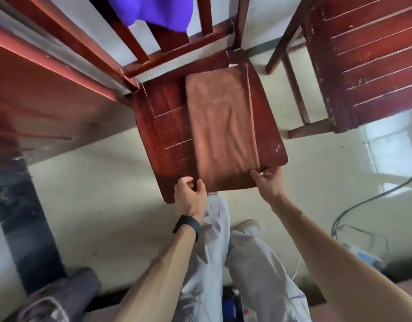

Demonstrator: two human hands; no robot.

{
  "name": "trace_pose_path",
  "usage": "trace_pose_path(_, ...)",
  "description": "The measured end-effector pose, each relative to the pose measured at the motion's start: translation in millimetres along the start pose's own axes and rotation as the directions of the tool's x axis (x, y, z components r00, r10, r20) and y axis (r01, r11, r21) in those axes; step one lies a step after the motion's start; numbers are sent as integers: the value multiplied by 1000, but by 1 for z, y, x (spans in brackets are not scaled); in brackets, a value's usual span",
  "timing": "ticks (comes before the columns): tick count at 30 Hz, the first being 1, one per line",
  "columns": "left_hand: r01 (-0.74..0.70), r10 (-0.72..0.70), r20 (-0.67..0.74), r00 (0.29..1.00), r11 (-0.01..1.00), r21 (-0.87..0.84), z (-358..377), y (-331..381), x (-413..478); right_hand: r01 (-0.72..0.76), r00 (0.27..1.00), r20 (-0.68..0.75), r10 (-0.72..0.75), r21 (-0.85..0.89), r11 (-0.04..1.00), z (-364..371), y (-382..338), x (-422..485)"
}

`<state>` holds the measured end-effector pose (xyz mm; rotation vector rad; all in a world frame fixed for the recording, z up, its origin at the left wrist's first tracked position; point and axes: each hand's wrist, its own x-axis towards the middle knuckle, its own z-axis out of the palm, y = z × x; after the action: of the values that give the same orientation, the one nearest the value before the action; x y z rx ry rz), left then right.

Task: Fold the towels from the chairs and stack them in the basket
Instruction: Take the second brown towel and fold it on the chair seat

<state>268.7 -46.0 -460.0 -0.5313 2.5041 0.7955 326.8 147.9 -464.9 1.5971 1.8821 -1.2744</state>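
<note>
- A purple cloth (151,12) hangs over the chair back; a second chair (367,61) stands just beside.
- Left hand (189,194) and right hand (270,182) each pinch a near corner of the brown towel (221,133), folded lengthwise on the chair seat (167,126).

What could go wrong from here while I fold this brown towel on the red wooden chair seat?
The brown towel lies off-centre on the red wooden chair seat, its near edge over the seat's front, held only by the left hand and right hand pinching its near corners; a slip could skew the fold. The creases in its middle may get folded in. The dark cable on the floor to the right could catch a foot.
</note>
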Motion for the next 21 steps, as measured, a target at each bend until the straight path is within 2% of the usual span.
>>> trace_pose_path(3, 66, -66, 66, 996, 998, -1, 0, -8, -6, -9, 1000, 30, 7, 54, 999, -2, 6, -3)
trace_pose_path(8, 129, -104, 187, 977, 984, -125, -8, -13, -1, 106, 991, 93, -100, -68, 992, -12, 18, -13)
trace_pose_path(11, 257, -159, 334, 929, 927, -274, -18, -18, -5, 63, 984, 159, -78, 94, 994, -16, 21, -23)
trace_pose_path(13, 295, -173, 362, 916, 902, -316, -29, -19, -15, -4, 978, 206, -44, 230, 973, -19, 24, -36)
trace_pose_path(16, 296, -183, 352, 918, 906, -302, -50, -17, -37, -27, 982, 185, -25, 274, 961, -26, 36, -61)
trace_pose_path(21, 219, -117, 368, 922, 944, -248, -84, -19, -70, -18, 985, 168, -34, 298, 954, -38, 51, -111)
